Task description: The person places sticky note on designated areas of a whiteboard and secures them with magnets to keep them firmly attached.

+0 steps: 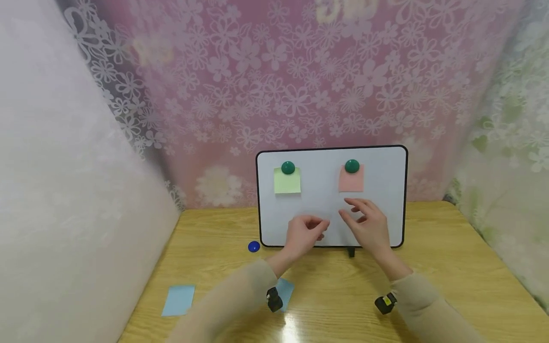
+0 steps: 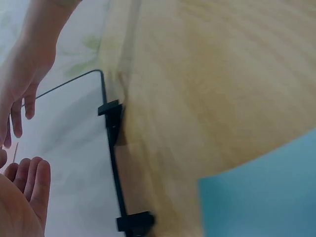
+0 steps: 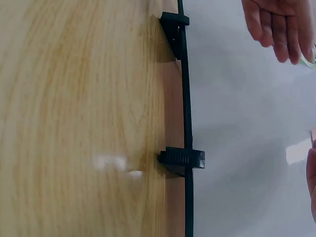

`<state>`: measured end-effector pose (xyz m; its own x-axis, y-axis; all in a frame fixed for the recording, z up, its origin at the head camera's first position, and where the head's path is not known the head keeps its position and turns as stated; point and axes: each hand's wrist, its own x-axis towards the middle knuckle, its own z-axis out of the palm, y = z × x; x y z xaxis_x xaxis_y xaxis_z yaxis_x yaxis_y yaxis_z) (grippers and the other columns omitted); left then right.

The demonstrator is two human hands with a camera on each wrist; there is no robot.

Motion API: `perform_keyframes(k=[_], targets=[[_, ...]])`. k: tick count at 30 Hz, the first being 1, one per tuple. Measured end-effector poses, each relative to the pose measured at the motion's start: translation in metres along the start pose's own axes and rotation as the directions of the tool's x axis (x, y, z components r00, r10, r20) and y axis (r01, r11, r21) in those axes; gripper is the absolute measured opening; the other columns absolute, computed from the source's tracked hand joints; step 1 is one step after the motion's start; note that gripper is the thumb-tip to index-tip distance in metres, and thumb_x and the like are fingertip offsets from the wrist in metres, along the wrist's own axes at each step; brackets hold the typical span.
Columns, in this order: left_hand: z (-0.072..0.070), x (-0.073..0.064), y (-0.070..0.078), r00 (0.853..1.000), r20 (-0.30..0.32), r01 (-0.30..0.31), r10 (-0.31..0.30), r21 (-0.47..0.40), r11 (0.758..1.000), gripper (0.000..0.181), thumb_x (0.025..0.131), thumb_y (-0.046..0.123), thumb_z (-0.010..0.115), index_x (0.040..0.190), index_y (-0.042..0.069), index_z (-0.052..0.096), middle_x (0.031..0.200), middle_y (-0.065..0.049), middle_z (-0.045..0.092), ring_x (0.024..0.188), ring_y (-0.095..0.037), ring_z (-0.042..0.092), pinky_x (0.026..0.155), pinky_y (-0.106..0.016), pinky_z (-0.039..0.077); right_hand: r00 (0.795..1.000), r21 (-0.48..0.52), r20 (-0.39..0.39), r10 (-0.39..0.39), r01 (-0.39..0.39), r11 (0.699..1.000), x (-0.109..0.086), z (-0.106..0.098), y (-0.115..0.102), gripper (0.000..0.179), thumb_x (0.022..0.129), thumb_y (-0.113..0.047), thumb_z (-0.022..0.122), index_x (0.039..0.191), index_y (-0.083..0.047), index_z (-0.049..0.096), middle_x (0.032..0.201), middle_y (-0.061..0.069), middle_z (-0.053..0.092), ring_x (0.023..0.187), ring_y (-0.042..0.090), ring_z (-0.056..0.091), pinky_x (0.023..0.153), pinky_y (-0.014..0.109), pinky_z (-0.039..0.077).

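Beige fabric sleeves [image 1: 227,305], bottom of frame | left hand [image 1: 302,236] loosely curled, right hand [image 1: 371,228] fingers parted; apart, nothing visibly held, at black-framed whiteboard [image 1: 319,190], centre-right | pale-green and pink square paper notes [image 1: 287,186] up under round green magnets [image 1: 352,166] | judged outstanding: blue square paper notes [image 1: 178,300], lower left and lower centre; round blue magnet [image 1: 254,246], left of centre

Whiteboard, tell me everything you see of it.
The whiteboard is a wide, smooth-looking white panel with rounded corners and a black frame. It stands upright on the wood-grain table, its lower edge in black feet. Round green magnets hold a pale green note at upper left and a pink note at upper right. The left hand and right hand are in front of its lower half; contact is unclear.
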<state>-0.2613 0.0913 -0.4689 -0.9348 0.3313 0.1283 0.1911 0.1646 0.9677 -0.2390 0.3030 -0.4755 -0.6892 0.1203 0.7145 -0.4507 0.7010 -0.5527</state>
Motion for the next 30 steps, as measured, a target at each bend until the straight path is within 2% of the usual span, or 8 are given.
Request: perform_keyframes(k=[3, 9, 13, 21, 30], targets=[[-0.007, -0.014, -0.009, 0.999, 0.041, -0.023, 0.022, 0.033, 0.999, 0.023, 0.101, 0.035, 0.078, 0.104, 0.013, 0.084, 0.094, -0.008, 0.080, 0.084, -0.032, 0.077, 0.067, -0.028, 0.060, 1.000, 0.016, 0.021, 0.001, -0.001, 1.000, -0.004, 0.002, -0.003, 0.037, 0.090, -0.010, 0.088, 0.126, -0.006, 0.078, 0.115, 0.008, 0.074, 0.092, 0.023, 0.068, 0.068, 0.017, 0.053], [-0.020, -0.036, -0.020, 0.994, 0.092, -0.064, 0.057, 0.079, 0.995, 0.023, 0.102, 0.035, 0.077, 0.109, 0.014, 0.084, 0.090, 0.007, 0.078, 0.079, -0.010, 0.072, 0.070, -0.026, 0.058, 0.995, 0.043, 0.093, 0.024, -0.028, 0.999, -0.015, 0.005, -0.010, 0.033, 0.092, -0.010, 0.086, 0.124, -0.005, 0.078, 0.118, 0.008, 0.074, 0.091, 0.024, 0.070, 0.066, 0.027, 0.058], [-0.029, -0.048, -0.024, 0.988, 0.129, -0.093, 0.082, 0.082, 0.992, 0.021, 0.103, 0.031, 0.076, 0.112, 0.014, 0.083, 0.094, 0.007, 0.078, 0.083, -0.008, 0.071, 0.073, -0.027, 0.058, 0.985, 0.058, 0.168, 0.040, -0.050, 0.997, -0.025, 0.007, -0.012, 0.030, 0.095, -0.011, 0.083, 0.124, -0.004, 0.078, 0.117, 0.009, 0.075, 0.091, 0.025, 0.070, 0.065, 0.028, 0.058], [-0.051, -0.062, -0.032, 0.977, 0.143, -0.178, 0.160, 0.118, 0.977, 0.012, 0.104, 0.021, 0.075, 0.112, 0.015, 0.082, 0.102, 0.003, 0.079, 0.091, -0.010, 0.073, 0.081, -0.027, 0.060, 0.947, 0.089, 0.322, 0.011, -0.042, 0.995, -0.039, 0.014, -0.013, 0.029, 0.098, -0.010, 0.080, 0.126, -0.006, 0.077, 0.114, 0.007, 0.076, 0.090, 0.019, 0.070, 0.066, 0.029, 0.059], [-0.082, -0.075, -0.040, 0.986, 0.125, -0.131, 0.114, 0.137, 0.982, 0.015, 0.104, 0.021, 0.075, 0.114, 0.012, 0.081, 0.105, -0.001, 0.079, 0.093, -0.011, 0.072, 0.084, -0.030, 0.060, 0.889, 0.119, 0.458, -0.005, -0.056, 0.991, -0.050, 0.022, -0.025, 0.027, 0.097, -0.011, 0.081, 0.123, -0.004, 0.078, 0.111, 0.007, 0.077, 0.088, 0.011, 0.069, 0.067, 0.027, 0.058]])
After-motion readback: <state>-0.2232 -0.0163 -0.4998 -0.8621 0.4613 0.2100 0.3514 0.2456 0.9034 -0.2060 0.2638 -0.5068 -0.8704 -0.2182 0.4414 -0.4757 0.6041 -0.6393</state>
